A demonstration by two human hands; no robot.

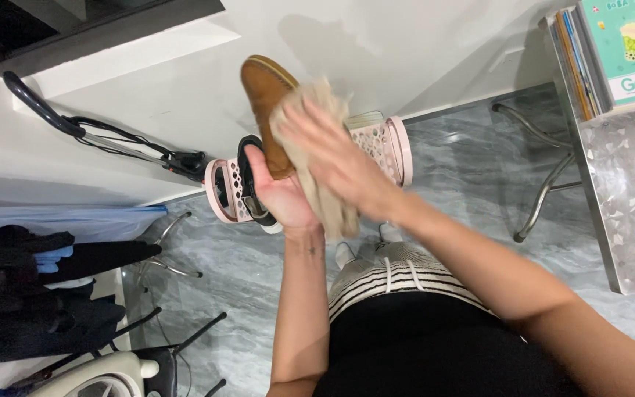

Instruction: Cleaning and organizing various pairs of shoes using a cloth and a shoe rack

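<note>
Shoe (264, 99) up in the air, a tan-brown one with a pale rim along the sole, toe pointing away toward the white wall (420, 51), raised in front of the person above the grey marbled floor (464, 176). The leather looks matte and smooth; the heel end is hidden in the palm. The left hand (277, 195) comes up from below, palm turned upward, fingers wrapped round the heel part of the shoe, forearm rising almost straight from the body. The right hand (339, 158) reaches across from the right with the arm stretched out, fingers spread flat and pressing a beige cloth (321, 191) against the side of the shoe; the cloth drapes down past the wrist. Both hands meet at the shoe, one gripping it, one laid open on the cloth. Just behind them sits a pink perforated basket (391, 147) on the floor, with a dark shoe (248, 158) at its left end
</note>
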